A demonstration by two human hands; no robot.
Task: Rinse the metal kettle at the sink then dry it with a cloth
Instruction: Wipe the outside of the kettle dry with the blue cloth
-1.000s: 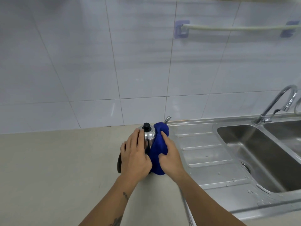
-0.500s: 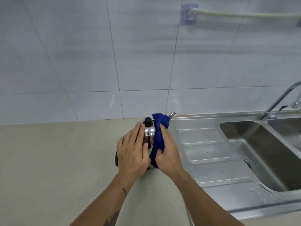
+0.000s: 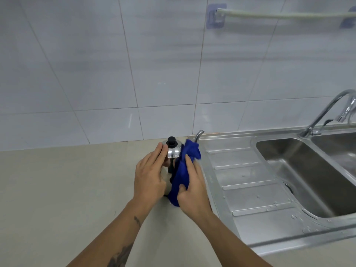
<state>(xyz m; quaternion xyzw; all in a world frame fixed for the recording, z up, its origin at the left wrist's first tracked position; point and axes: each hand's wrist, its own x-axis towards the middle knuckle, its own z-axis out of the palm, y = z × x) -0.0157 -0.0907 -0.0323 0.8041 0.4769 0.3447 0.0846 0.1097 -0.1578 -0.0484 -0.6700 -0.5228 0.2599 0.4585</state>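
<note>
**Kettle on the desk, cloth pressed to its right side**

I see the metal kettle (image 3: 173, 151) standing upright on the beige desk (image 3: 57, 189), just left of the steel drainboard (image 3: 246, 180) and close to the tiled wall (image 3: 96, 74). Its black lid knob (image 3: 171, 141) points up and its thin spout (image 3: 198, 134) rises on the far right side, above the drainboard's edge.

My left hand (image 3: 149, 178) lies flat against the kettle's left flank, fingers (image 3: 158, 157) straight and pressed together, tips near the lid. It steadies the body rather than gripping it; the lower part of the kettle is hidden behind this hand.

My right hand (image 3: 192, 187) holds the blue cloth (image 3: 183, 170) against the kettle's right side. The thumb pinches a fold of the cloth low down while the other fingers lie stretched along it, pushing it onto the metal. The cloth bunches up near the base of the spout and hangs down to the desk at the kettle's foot.

To the right, the sink (image 3: 308, 180) shows water drops on its rim and on the drainboard. The faucet (image 3: 323, 114) arcs over the basin, well apart from the kettle. A rail (image 3: 279, 15) is fixed high on the wall.
</note>
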